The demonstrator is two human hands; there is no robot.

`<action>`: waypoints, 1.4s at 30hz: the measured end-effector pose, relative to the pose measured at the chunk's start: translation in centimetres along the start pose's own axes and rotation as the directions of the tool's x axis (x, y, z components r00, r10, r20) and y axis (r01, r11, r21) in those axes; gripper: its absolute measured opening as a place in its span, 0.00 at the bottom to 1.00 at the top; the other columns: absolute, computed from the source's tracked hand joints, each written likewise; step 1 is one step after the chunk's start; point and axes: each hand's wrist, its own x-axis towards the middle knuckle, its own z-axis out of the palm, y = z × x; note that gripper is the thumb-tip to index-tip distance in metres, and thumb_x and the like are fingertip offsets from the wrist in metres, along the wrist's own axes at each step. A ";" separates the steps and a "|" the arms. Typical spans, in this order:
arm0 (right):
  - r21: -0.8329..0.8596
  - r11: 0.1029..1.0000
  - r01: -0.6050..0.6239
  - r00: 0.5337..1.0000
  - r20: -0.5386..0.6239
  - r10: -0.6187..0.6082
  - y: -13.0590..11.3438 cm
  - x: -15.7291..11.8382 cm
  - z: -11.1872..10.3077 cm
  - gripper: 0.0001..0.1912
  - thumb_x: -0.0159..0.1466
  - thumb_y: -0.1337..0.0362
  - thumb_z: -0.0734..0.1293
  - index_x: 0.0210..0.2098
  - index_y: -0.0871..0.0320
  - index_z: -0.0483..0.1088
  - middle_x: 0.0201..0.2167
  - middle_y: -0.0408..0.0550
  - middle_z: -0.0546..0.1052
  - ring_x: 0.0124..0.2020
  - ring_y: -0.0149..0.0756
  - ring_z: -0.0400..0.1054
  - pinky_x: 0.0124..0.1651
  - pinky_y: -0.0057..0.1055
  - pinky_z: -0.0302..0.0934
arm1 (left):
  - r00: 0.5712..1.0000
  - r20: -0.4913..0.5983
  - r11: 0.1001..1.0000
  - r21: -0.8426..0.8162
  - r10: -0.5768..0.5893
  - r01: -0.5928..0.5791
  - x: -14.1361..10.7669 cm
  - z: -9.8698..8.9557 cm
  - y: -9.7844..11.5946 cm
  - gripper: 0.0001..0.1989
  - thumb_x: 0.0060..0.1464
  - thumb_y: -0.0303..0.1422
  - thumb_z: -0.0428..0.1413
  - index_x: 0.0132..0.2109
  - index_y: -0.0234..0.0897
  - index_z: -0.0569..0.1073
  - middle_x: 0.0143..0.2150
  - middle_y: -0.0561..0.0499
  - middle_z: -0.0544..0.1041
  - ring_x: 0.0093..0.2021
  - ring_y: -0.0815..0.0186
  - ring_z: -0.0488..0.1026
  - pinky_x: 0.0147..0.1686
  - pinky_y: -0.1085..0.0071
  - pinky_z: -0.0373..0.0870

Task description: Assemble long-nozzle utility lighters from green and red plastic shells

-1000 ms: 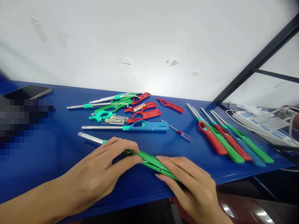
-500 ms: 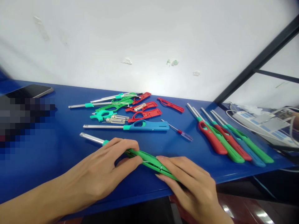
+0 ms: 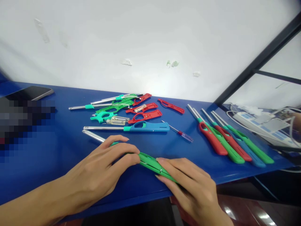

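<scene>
A green long-nosed gas lighter [image 3: 150, 163] lies across both my hands at the table's front, with a gap along its handle seam. My left hand [image 3: 110, 166] grips its front part between thumb and fingers, the index finger lifted off. My right hand [image 3: 190, 182] is closed around the handle's rear end. The metal tube [image 3: 92, 135] points to the upper left, its tip near the tube of a blue lighter [image 3: 150, 126] lying behind. A small screwdriver with a clear purple-red handle [image 3: 185, 136] rests to the right of that one. My fingers hide the trigger area.
Red handle halves [image 3: 148, 116], green handle halves [image 3: 117, 106], metal tubes [image 3: 98, 106] and clear fuel tanks [image 3: 117, 120] lie at the back. Several whole lighters [image 3: 213, 138] lie in a row at right, beside a white device [image 3: 261, 125]. A phone [image 3: 30, 92] is at left.
My left index finger has lifted and straightened away from the lighter. The lighter's tube tip has shifted slightly up and right, and the handle has turned slightly.
</scene>
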 end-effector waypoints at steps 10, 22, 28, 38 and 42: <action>-0.034 0.999 0.018 1.000 -0.014 -0.018 0.1 -0.2 0.0 0.16 0.73 0.73 0.70 0.59 0.62 0.77 0.50 0.48 0.85 0.49 0.33 0.79 0.53 0.29 0.72 | 0.999 -0.018 0.998 -0.048 0.031 -0.032 0.6 -0.2 -0.3 0.19 0.70 0.15 0.42 0.51 0.35 0.75 0.51 0.46 0.76 0.53 0.63 0.69 0.58 0.68 0.71; -0.027 0.999 0.029 0.999 -0.029 -0.029 0.1 -0.5 0.2 0.18 0.72 0.74 0.70 0.60 0.62 0.76 0.50 0.49 0.85 0.51 0.35 0.79 0.53 0.32 0.72 | 0.998 -0.047 0.998 -0.052 0.040 -0.042 0.7 -0.2 -0.1 0.19 0.76 0.20 0.39 0.51 0.34 0.74 0.51 0.47 0.78 0.52 0.66 0.70 0.61 0.69 0.69; -0.020 0.999 0.031 0.999 -0.040 -0.032 0.2 -0.4 0.2 0.17 0.71 0.75 0.71 0.58 0.63 0.77 0.49 0.49 0.85 0.49 0.34 0.79 0.52 0.31 0.72 | 0.998 -0.027 0.997 -0.047 0.057 -0.058 0.2 -0.3 -0.1 0.17 0.75 0.20 0.41 0.54 0.34 0.74 0.54 0.45 0.77 0.57 0.66 0.70 0.63 0.67 0.68; -0.048 0.998 0.040 0.998 -0.037 -0.042 0.1 -0.1 0.2 0.15 0.71 0.74 0.71 0.57 0.63 0.78 0.48 0.50 0.85 0.47 0.34 0.80 0.51 0.31 0.72 | 0.998 -0.042 0.998 -0.054 0.040 -0.042 0.7 -0.4 -0.1 0.19 0.75 0.21 0.40 0.51 0.33 0.76 0.49 0.46 0.79 0.50 0.65 0.72 0.58 0.69 0.69; -0.055 0.998 0.039 0.999 -0.032 -0.040 0.2 -0.2 0.2 0.14 0.72 0.73 0.71 0.57 0.62 0.78 0.47 0.50 0.85 0.46 0.34 0.80 0.49 0.31 0.73 | 0.999 -0.034 0.999 -0.048 0.018 -0.020 0.7 -0.4 0.1 0.18 0.73 0.20 0.42 0.51 0.34 0.76 0.49 0.46 0.79 0.50 0.64 0.74 0.57 0.68 0.71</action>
